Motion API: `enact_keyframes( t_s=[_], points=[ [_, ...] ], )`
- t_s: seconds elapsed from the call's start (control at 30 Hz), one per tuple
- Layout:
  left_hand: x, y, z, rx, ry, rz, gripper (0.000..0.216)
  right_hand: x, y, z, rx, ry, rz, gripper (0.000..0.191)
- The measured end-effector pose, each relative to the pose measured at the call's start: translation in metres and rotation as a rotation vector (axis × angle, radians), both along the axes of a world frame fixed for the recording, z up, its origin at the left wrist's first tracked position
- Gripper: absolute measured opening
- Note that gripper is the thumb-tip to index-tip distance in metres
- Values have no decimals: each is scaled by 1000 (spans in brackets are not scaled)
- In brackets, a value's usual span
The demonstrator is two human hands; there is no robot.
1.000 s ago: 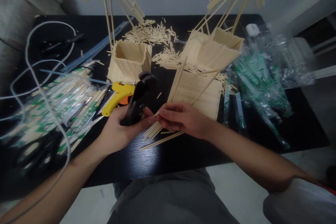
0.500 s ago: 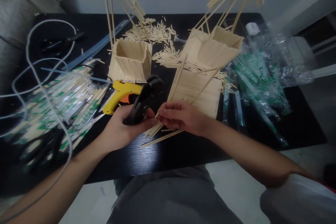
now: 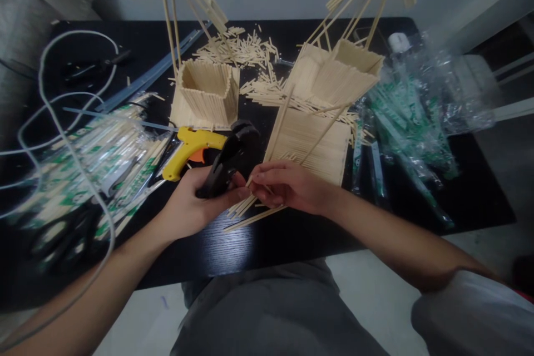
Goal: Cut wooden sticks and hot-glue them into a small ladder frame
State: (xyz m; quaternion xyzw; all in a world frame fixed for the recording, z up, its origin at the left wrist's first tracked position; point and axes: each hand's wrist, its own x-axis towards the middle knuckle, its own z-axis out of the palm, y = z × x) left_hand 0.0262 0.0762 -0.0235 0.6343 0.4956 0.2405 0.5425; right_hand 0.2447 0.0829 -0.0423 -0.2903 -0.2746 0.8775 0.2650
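My left hand is closed around a black hand tool with a rounded head; its exact kind is hard to make out in the dim light. Close against it, my right hand pinches a thin wooden stick, whose end points at the tool and my left fingertips. Several loose sticks lie beneath my right hand. A yellow glue gun with an orange trigger rests just beyond my left hand. Past my right hand lies a flat panel of sticks, with longer sticks across it.
Two stick-built boxes with upright frames, one at left and one at right, stand behind. Cut pieces are piled between them. Wrapped chopsticks, scissors and a white cable lie left; plastic wrappers lie right.
The view has shifted very slightly. Both hands keep their places and grips, with the stick still at the black tool.
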Motion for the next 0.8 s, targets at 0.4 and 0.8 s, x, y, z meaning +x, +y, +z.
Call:
enact_keyframes(
  t_s=[0.4,0.8],
  points=[
    [0,-1,-1,-2,14,35,29,0,1,0,32,17,-2,16],
    [-1,0,-1,23,9,62,25,-2,-9,6,511,-345,-186,13]
  ],
)
